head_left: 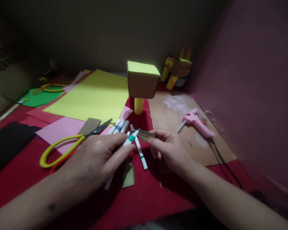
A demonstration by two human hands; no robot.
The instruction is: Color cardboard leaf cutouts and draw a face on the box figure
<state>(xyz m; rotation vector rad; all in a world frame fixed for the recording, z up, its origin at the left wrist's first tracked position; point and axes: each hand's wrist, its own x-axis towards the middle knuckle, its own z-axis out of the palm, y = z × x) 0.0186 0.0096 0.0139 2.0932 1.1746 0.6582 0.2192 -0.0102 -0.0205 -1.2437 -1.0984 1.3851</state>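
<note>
My left hand is closed around a white marker with a green tip, its tip pointing up and to the right. Pinched in my right hand is a small brown cardboard piece. The marker tip lies at or just over the cardboard; whether they touch I cannot tell. Beneath the hands a marker cap end shows on a white stick-like marker. Several more white markers lie behind my left hand. A green-edged cardboard piece rests on the red cloth below.
Yellow-handled scissors lie left on pink paper. Yellow sheets spread behind. A cardboard box figure stands at centre. Right, a pink glue gun with a cord rests on a brown board. Another figure stands farther back.
</note>
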